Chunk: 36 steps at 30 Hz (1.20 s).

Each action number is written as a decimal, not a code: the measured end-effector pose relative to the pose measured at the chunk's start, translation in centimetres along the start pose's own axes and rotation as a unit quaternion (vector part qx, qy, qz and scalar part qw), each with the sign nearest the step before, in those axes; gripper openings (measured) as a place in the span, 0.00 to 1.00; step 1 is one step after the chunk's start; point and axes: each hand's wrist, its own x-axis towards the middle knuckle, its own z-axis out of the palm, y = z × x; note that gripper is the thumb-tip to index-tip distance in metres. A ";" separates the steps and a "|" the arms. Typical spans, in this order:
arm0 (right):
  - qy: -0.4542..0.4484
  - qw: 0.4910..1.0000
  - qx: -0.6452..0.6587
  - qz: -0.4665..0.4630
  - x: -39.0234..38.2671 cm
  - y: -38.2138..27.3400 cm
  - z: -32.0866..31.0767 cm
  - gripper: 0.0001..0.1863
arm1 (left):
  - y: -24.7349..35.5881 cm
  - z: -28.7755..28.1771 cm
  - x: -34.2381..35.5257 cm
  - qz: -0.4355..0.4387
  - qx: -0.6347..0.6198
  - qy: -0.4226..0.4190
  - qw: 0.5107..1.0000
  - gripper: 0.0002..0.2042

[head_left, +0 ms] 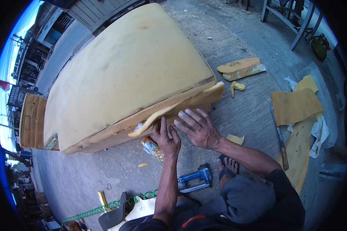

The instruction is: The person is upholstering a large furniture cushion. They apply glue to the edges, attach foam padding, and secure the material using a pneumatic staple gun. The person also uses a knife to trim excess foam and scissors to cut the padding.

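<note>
rough concrete floor (pixel 104 169), open to a street (pixel 71 54) at far left.

left hand (pixel 167 143): index and thumb apart, tips at the lower edge of a yellow foam strip (pixel 189 103); other fingers partly tucked out of sight, cannot tell whether they pinch. right hand (pixel 203 133): fingers loosely spread over the strip's outer face, pinching nothing; cannot tell how firmly they touch.

strip runs along the near side of a big yellow cushion (pixel 123 65), left end standing off a little, white stuffing (pixel 139 126) showing in the gap.

strip looks light, soft, bendy, hardly slippery; would probably tear if tugged by a thin edge. flat fingers along its length seem the best hold, or the loose left end. cushion likely bulky but squashy; better taken by a corner or from underneath.

just below the left hand, a clear jar (pixel 152 149). nearer the body, a blue staple gun (pixel 194 179) and a green coiled hose (pixel 90 211). off right, a long knife (pixel 280 139) beside a foam sheet (pixel 297 107). beyond the cushion's right corner, a thick foam offcut (pixel 241 68).
</note>
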 end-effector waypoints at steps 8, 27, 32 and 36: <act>-0.044 0.995 -0.075 -0.056 3.5 1.6 2.4 0.34 | -1.3 -1.5 1.7 -0.020 -0.073 -0.056 0.996 0.27; -0.151 0.970 -0.008 -0.190 7.1 -1.0 1.4 0.30 | -7.6 -3.6 -0.4 -0.204 -0.189 0.143 0.950 0.24; -0.170 0.966 -0.022 -0.196 7.4 -0.8 0.9 0.34 | -6.3 -4.2 0.3 -0.170 -0.190 0.124 0.959 0.22; -0.174 0.969 -0.028 -0.176 7.1 -1.7 1.3 0.39 | -7.5 -4.8 0.4 -0.173 -0.244 0.089 0.950 0.18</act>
